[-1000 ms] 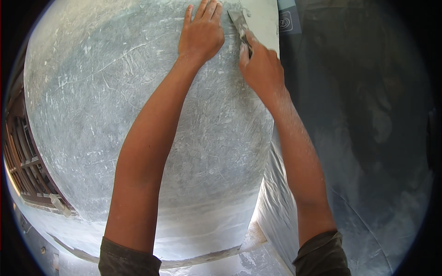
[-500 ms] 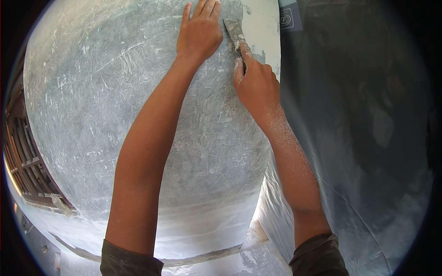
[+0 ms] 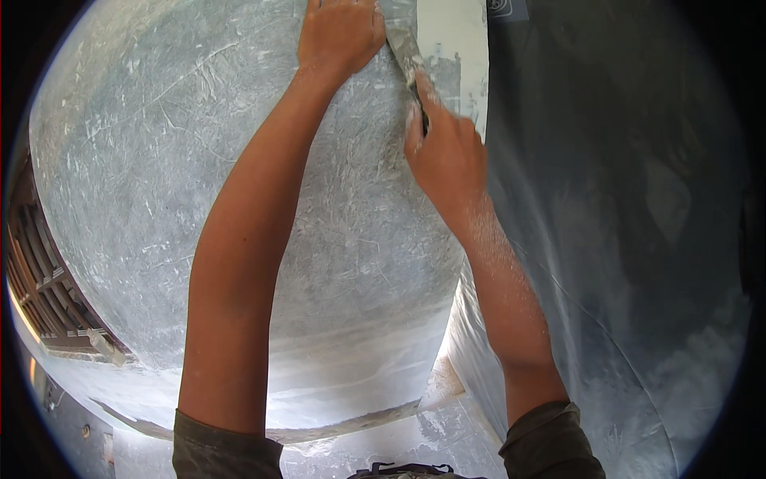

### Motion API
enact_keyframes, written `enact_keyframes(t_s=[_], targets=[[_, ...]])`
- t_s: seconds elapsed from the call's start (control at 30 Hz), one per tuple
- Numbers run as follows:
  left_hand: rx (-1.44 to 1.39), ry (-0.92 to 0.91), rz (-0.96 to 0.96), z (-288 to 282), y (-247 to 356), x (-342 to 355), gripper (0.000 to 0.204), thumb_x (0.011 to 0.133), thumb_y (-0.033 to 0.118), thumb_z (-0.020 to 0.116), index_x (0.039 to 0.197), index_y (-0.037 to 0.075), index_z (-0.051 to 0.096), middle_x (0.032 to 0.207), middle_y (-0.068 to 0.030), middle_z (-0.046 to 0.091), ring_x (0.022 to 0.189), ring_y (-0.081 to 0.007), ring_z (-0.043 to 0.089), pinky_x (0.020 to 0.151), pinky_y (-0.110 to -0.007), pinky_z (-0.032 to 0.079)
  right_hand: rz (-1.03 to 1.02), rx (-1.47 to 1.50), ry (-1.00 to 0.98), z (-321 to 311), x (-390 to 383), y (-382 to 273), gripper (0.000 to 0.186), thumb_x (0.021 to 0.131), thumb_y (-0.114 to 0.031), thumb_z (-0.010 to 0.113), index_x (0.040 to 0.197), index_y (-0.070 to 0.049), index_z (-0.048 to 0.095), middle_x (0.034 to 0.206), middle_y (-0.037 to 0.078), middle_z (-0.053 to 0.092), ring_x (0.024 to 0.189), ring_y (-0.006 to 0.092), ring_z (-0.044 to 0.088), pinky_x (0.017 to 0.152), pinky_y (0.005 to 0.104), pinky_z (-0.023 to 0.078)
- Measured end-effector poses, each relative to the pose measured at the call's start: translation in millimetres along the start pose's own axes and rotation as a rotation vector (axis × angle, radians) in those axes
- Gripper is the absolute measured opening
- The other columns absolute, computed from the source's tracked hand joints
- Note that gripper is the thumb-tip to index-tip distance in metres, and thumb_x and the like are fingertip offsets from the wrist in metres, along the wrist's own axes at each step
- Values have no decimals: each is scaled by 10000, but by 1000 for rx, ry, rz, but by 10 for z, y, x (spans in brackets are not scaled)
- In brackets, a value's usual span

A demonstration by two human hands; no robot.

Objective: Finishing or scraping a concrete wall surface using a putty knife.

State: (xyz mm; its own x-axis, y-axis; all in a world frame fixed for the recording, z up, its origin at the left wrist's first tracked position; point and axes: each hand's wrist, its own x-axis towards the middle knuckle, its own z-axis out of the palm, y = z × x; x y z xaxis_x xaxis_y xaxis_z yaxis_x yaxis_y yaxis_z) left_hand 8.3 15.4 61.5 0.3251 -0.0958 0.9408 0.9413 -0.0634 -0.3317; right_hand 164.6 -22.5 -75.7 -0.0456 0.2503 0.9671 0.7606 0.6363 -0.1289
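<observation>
In my right hand (image 3: 449, 156) is a putty knife (image 3: 405, 52) with a pale, smeared blade. The forefinger lies along the blade and the thumb presses the dark handle. The blade rests against the grey wall (image 3: 351, 207) beside a cream-white strip (image 3: 453, 32) at its right edge. Up and to the left, my left hand (image 3: 341, 36) lies flat on the same wall, fingers stretched upward and partly cut off by the top of the picture. White dust speckles my right forearm.
Dark plastic sheeting (image 3: 590, 199) hangs to the right of the wall. A brown slatted window frame (image 3: 52, 279) stands at the far left. Below the wall is a dusty, pale floor (image 3: 447, 431), and a black strap or buckle (image 3: 407, 469) shows at the bottom edge.
The view has tilted down a little, so both hands sit higher in it and the left fingertips are cut off. The putty knife stays in my right hand near the cream-white strip.
</observation>
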Motion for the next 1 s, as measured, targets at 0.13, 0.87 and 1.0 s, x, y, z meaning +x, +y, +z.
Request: enact_keyframes(t_s=[0.13,0.87,1.0], targets=[[-13,23,49,-29,128,-246,479,952,153,514,1391,-37,522,1512,-191,458,1463,-318,351,1216,-499,222,87,45,-95,-29,-447,29,453,966,-164,587,1415,-107,561,800,255,687,756,431,689,702,490,557],[-1,-32,-39,-100,514,-888,540,947,146,517,1457,-23,467,1563,-198,403,1484,-351,314,1214,-537,198,89,196,-57,-172,-551,280,423,968,-144,582,1385,-72,593,929,268,707,831,422,707,743,441,562],[-7,-62,-52,-91,605,-858,545,946,143,517,1464,-19,460,1568,-197,395,1488,-348,309,1214,-537,200,149,217,-48,-212,-356,301,422,969,-140,586,1387,-83,598,946,258,718,836,410,719,750,439,570]])
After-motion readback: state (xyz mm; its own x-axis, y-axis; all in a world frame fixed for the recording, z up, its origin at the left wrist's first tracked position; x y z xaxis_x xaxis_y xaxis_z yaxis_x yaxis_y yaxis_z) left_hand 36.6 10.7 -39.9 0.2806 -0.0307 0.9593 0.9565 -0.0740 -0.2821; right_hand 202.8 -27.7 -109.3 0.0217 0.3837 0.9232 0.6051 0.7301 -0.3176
